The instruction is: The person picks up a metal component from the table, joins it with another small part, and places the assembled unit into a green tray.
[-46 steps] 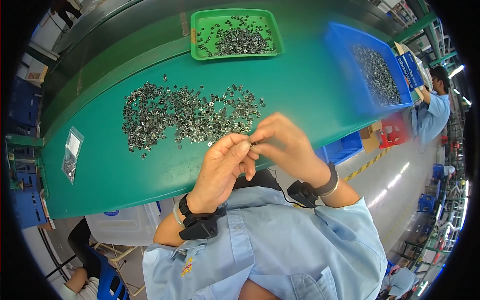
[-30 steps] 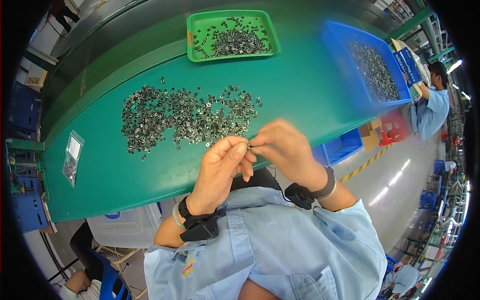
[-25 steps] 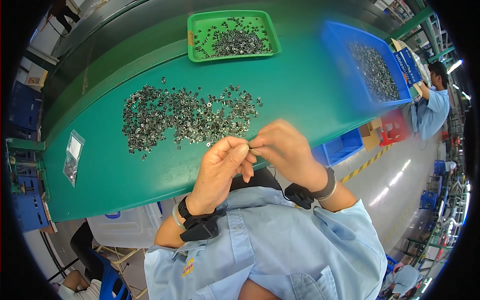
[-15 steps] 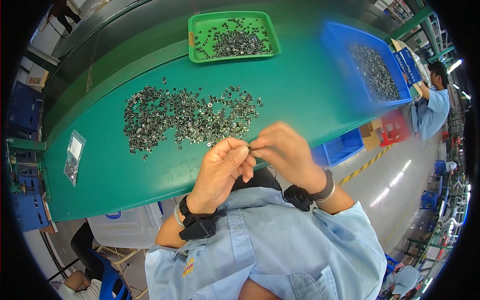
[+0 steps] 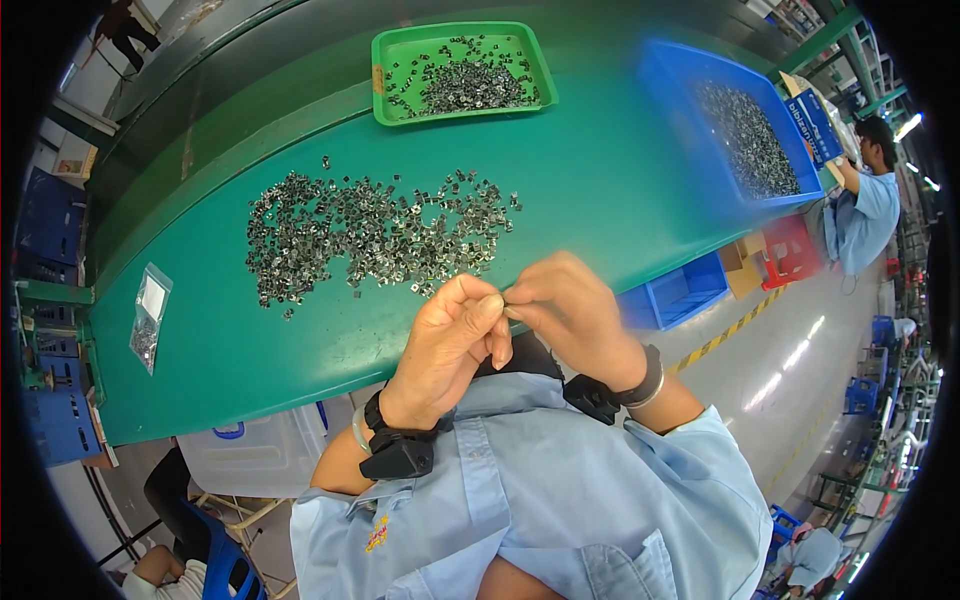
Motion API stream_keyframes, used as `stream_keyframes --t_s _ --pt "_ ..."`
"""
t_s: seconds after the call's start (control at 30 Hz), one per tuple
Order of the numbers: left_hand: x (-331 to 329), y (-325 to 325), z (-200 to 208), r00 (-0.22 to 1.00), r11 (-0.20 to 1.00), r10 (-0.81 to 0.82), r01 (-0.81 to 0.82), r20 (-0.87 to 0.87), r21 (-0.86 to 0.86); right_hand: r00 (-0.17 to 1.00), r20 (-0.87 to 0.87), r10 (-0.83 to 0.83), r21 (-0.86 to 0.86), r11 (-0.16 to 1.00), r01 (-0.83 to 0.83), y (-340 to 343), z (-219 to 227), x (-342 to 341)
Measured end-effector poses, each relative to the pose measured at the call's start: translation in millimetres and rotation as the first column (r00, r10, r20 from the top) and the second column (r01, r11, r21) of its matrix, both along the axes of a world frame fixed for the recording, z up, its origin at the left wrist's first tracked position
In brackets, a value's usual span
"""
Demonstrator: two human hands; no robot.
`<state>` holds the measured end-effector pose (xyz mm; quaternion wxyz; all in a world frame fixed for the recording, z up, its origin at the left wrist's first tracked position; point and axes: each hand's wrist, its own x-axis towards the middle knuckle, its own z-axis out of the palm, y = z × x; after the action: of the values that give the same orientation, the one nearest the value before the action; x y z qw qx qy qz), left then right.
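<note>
My left hand (image 5: pixel 450 335) and my right hand (image 5: pixel 575 315) meet fingertip to fingertip over the near edge of the green table (image 5: pixel 230 370). Both are closed in a pinch. Between them sits a tiny dark piece, mostly covered by the fingers; its kind does not show clearly. Just beyond the left hand spreads a loose pile of small black-and-silver metal parts (image 5: pixel 375 230), lying on the table. A green tray (image 5: pixel 383 112) at the far side holds more of the same kind of parts.
A large blue bin (image 5: pixel 680 130) full of small parts stands at the right. A clear plastic bag (image 5: pixel 148 315) lies at the far left of the table. Below the table's right edge is a blue crate (image 5: pixel 685 295). A co-worker in a light-blue shirt (image 5: pixel 865 220) is beyond the bin.
The right hand's fingers have shifted slightly against the left fingertips, and the dark piece between them shows less. The pile, tray and bin are unchanged.
</note>
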<state>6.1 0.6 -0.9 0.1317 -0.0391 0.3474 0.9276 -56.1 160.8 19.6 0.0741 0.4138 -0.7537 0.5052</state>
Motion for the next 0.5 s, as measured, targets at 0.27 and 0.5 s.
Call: stream_keyframes --t_s 0.27,0.5 --pt "1 2 5 1.0 1.0 0.005 -0.005 0.014 0.001 0.999 -0.041 -0.007 -0.042 0.999 0.005 3 -10 0" --pt "2 5 -8 0.997 0.977 -0.053 0.064 -0.057 0.203 0.996 0.081 0.048 -0.122 0.992 -0.038 0 -6 3"
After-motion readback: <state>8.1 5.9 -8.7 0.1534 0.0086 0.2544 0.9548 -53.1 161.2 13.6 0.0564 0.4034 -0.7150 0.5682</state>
